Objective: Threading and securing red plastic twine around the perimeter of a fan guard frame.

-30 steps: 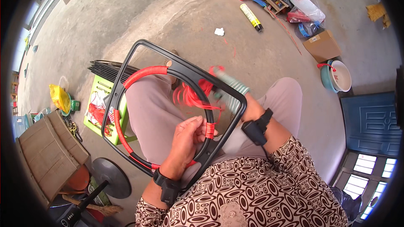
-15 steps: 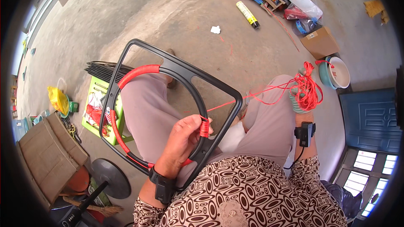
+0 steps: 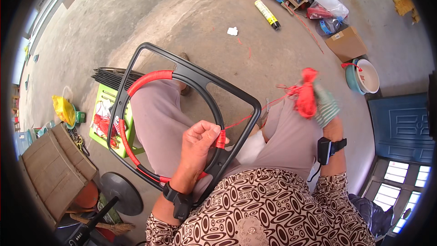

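Note:
Across my left thigh rests a black plastic frame with a round ring inside, parts of it wrapped in red cord. My left hand is bare and pinches the ring's right side, thumb and fingertip at a short coil of red cord. From that coil a thin strand runs right, passing the frame's outer bar. It leads to a bundle of red cord in my right hand, which wears a green striped glove. The bundle is blurred and hides most of those fingers.
A lime-green stool at the left bears red cord and a stack of black rings. A spray can lies on the floor ahead. At the right are a cardboard box and basins. A black round-based stand is lower left.
My right hand has swung left with the cord bundle, nearer the frame, and its wrist has turned. The strand between the hands is shorter. My left hand and the frame hardly moved.

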The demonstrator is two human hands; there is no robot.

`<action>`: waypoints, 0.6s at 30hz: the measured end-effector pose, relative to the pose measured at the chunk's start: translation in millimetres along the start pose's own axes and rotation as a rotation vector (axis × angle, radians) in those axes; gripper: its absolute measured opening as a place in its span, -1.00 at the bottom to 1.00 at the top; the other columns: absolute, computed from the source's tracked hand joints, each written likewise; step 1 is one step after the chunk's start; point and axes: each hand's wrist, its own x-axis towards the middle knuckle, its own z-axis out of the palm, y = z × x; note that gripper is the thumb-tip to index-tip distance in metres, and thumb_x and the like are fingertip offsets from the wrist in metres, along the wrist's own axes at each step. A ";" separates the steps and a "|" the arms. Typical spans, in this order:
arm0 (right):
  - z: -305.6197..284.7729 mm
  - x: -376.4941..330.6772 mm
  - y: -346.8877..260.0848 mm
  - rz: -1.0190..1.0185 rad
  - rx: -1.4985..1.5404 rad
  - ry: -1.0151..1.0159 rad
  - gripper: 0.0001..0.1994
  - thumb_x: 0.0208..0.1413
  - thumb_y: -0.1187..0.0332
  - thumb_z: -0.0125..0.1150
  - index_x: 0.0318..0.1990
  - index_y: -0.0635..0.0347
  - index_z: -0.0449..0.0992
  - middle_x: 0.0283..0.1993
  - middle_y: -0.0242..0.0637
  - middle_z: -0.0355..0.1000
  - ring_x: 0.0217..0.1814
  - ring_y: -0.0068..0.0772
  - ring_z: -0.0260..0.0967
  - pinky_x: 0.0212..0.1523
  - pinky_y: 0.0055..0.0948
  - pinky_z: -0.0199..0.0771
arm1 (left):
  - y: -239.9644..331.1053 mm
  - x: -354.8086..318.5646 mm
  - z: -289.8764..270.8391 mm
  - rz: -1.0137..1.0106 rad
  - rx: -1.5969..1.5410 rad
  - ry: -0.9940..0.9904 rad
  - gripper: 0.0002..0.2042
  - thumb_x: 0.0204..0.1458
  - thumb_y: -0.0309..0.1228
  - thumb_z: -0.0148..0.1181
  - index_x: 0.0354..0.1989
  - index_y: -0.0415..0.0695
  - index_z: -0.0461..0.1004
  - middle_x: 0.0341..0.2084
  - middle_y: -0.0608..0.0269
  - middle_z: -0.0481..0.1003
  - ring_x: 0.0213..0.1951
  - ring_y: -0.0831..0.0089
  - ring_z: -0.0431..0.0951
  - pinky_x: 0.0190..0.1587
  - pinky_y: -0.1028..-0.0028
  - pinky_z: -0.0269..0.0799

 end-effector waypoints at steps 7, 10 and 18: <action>116.3 -2.5 32.4 0.053 -0.914 -0.773 -0.53 0.01 0.30 0.20 0.10 0.22 0.34 -0.09 -0.35 0.44 -0.11 -0.57 0.36 -0.06 -0.51 0.36 | -0.8 -2.4 3.6 0.002 -0.029 -0.055 -0.88 0.08 -0.43 0.14 -0.39 -0.23 0.43 -0.54 0.24 0.51 -0.49 0.53 0.53 -0.37 0.59 0.44; 155.3 -1.5 47.7 0.056 -0.207 -0.862 -0.51 -0.02 0.24 0.25 0.07 0.25 0.35 -0.11 -0.37 0.44 -0.14 -0.60 0.35 -0.12 -0.53 0.38 | -2.1 -5.2 2.4 0.039 -0.049 -0.085 -0.86 0.07 -0.41 0.16 -0.39 -0.25 0.44 -0.52 0.25 0.52 -0.48 0.55 0.52 -0.36 0.58 0.44; 183.2 12.0 76.9 0.648 0.050 -0.698 -0.61 0.10 0.14 0.12 -0.06 0.26 0.40 -0.16 -0.24 0.46 -0.23 -0.48 0.43 -0.21 -0.51 0.48 | 0.8 -1.3 1.9 0.014 0.038 -0.015 -0.71 0.12 -0.23 0.03 -0.31 -0.27 0.44 -0.49 0.17 0.53 -0.48 0.45 0.54 -0.37 0.54 0.46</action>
